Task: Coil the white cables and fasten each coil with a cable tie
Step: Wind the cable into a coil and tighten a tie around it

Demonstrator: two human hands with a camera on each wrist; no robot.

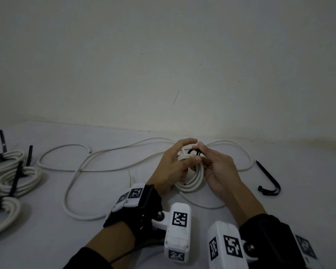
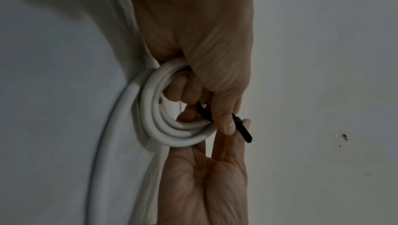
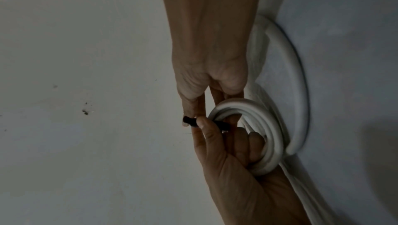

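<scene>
The left hand (image 1: 170,166) holds a small round coil of thick white cable (image 1: 192,171) just above the pale grey table (image 1: 279,200). Its lower fingers go through the middle of the coil, and its thumb presses the loops together. The right hand (image 1: 219,171) is curled too. Its fingertips (image 3: 190,109) pinch a thin black plastic cable tie (image 1: 195,152) that bends over the top of the coil. The tie looks like an open loop, so I think it is not pulled tight yet.

A few things could go wrong. The cable is stiff and springy, so if the left thumb lets go, the loops may pop open. The tie is thin and smooth, so it may slip from the fingertips. Its tip may also miss the little hole in its head, because the room is dim and the fingers hide it. A long loose white cable (image 1: 109,164) lies on the table under the hands and may get caught in the tie.

Three tied white coils (image 1: 17,175) lie far to the left. A spare bent black tie (image 1: 270,183) lies to the right.
</scene>
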